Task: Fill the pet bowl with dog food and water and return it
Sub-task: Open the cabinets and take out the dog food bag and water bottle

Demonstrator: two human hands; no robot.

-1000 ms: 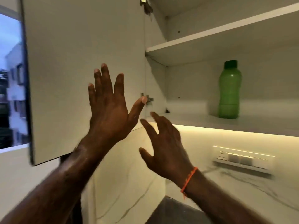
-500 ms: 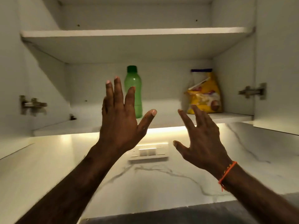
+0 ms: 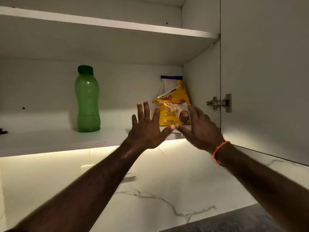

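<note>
A yellow dog food bag stands upright at the right end of the lower cabinet shelf. A green water bottle with a dark green cap stands further left on the same shelf. My left hand is raised with fingers spread, just left of the bag and in front of it. My right hand, with an orange thread at the wrist, is spread open at the bag's right side. Both thumbs nearly meet below the bag. Neither hand holds anything. No pet bowl is in view.
The open right cabinet door with its metal hinge stands close beside my right hand. An upper shelf is overhead. Below are a lit white marble backsplash and a dark countertop corner.
My view has swung right and closer to the cabinet. Both hands have moved from in front of the bottle and shelf edge to either side of the dog food bag.
</note>
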